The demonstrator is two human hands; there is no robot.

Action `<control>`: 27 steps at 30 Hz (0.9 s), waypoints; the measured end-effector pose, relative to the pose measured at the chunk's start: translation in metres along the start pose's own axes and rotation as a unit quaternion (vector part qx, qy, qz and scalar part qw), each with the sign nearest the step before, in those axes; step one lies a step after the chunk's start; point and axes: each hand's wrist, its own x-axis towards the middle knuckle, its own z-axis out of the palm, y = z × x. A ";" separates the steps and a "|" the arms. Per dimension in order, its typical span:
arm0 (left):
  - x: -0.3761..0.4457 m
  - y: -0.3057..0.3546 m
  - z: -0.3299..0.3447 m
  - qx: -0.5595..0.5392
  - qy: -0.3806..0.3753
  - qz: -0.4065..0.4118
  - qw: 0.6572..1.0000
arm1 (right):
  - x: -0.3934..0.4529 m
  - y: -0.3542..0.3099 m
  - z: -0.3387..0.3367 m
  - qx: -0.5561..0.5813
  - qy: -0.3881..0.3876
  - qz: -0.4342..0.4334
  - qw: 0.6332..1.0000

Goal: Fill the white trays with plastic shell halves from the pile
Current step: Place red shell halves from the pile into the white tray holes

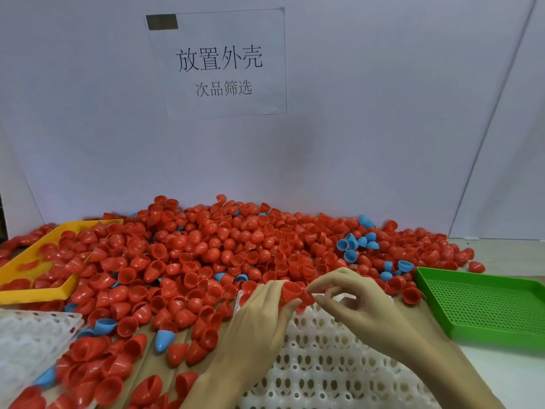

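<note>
Red shells (206, 255) crowd our white tray (324, 364), between yellow tray (32, 293) and green tray (483, 308). Our left hand (259, 314) and right hand (351, 296) fingers pinch red shell halves (295, 293).

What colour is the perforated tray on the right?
Green tray, clearest in the head view.

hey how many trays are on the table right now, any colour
4: a yellow tray far left, a green tray right, a white tray under the hands, another white tray lower left. The pile may hide more.
</note>
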 end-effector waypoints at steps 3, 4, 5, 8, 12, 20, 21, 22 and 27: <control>-0.001 0.001 0.001 0.001 0.003 0.003 1.000 | -0.004 -0.003 -0.006 0.007 -0.034 -0.021 0.999; -0.001 0.002 0.001 0.005 0.001 0.003 1.000 | -0.004 -0.004 -0.006 0.005 -0.034 -0.027 0.999; -0.001 0.002 0.001 0.007 -0.003 0.001 1.000 | -0.005 -0.004 -0.006 -0.003 -0.030 -0.032 0.999; -0.001 0.001 0.000 -0.001 -0.008 -0.001 1.000 | -0.005 -0.002 -0.003 -0.028 -0.022 -0.033 0.999; -0.001 0.001 -0.001 -0.026 0.000 -0.006 1.000 | -0.006 0.001 -0.002 -0.001 -0.009 -0.016 1.000; -0.002 0.007 -0.003 0.009 0.033 0.027 0.999 | -0.008 -0.005 0.000 0.077 -0.034 -0.003 0.996; -0.001 0.007 -0.004 0.007 0.026 0.019 0.999 | -0.008 -0.006 0.000 0.092 -0.037 0.000 0.995; -0.002 0.006 -0.004 0.007 0.015 0.012 1.000 | -0.008 -0.007 0.000 0.103 -0.040 0.001 0.994; -0.002 0.002 -0.003 -0.001 -0.018 -0.018 1.000 | -0.008 -0.009 0.001 0.082 -0.056 0.005 0.995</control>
